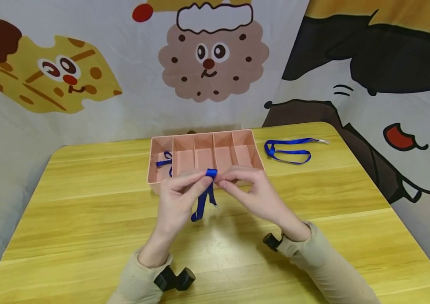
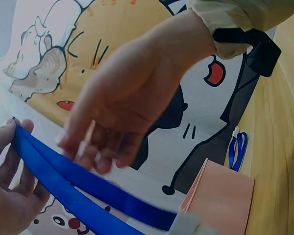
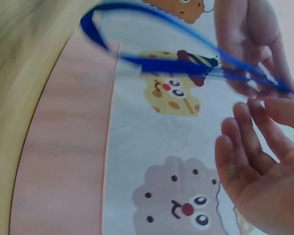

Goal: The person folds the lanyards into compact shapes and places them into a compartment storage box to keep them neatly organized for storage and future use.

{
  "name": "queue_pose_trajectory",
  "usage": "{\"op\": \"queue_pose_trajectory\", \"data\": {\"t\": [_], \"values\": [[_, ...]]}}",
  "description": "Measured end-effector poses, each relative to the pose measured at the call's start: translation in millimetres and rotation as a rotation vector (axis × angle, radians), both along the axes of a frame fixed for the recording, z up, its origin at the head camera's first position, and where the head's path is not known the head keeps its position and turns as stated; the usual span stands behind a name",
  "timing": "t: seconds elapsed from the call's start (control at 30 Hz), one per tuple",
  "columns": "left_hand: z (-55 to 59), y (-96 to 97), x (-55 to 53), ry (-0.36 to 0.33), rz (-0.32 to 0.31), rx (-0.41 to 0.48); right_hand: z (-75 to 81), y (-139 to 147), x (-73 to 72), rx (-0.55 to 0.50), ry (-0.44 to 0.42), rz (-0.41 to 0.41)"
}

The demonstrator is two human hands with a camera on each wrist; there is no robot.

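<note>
Organizer box: pink, split by upright dividers into five compartments, standing toward the far side of the wooden table.
Leftmost compartment: holds a small blue ribbon, lying in loose loops between its walls.
Held lanyard: blue, up in the air before the box's near wall, folded over at the top, its lower part dangling above the table.
Left hand: thumb and fingers pinch the strap near that fold.
Right hand: fingertips right beside the fold; I cannot tell whether they grip it.
Looped lanyard: also blue, outside the box, on the table to its right, a pale clip at its end.
Backdrop: white cloth printed with cartoon cheese and a biscuit face.
</note>
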State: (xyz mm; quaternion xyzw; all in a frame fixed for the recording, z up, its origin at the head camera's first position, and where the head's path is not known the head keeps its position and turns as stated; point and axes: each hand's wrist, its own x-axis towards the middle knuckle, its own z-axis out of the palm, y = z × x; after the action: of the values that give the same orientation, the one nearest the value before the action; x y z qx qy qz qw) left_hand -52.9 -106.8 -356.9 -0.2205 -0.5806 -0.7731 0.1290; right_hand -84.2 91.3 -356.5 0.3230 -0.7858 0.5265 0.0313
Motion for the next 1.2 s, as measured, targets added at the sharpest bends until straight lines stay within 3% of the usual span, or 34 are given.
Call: {"op": "queue_pose_trajectory", "data": {"t": [0.3, 0.4, 0.7, 0.9, 1.03, 1.2], "values": [[1.0, 1.9, -0.8, -0.01, -0.028, 0.025, -3.0, -10.7, 11.0, -0.113, 0.209, -0.039], [0.6, 1.8, -1.1, -0.015, -0.054, 0.036, -3.8, -13.4, 12.4, -0.136, 0.242, -0.053], [0.5, 1.9, -0.2, -0.067, -0.088, 0.019, -5.3, -18.3, 15.4, -0.16, 0.229, -0.083], [-1.5, 3.4, 0.8, -0.033, -0.116, 0.028, -9.5, -19.3, 14.1, -0.16, 0.213, -0.101], [-1.8, 4.3, 1.4, -0.022, -0.128, 0.039, -9.9, -18.8, 14.0, -0.16, 0.194, -0.082], [-1.2, 3.8, 1.0, -0.063, -0.123, 0.041, -8.9, -17.1, 16.0, -0.153, 0.133, -0.026]]}}
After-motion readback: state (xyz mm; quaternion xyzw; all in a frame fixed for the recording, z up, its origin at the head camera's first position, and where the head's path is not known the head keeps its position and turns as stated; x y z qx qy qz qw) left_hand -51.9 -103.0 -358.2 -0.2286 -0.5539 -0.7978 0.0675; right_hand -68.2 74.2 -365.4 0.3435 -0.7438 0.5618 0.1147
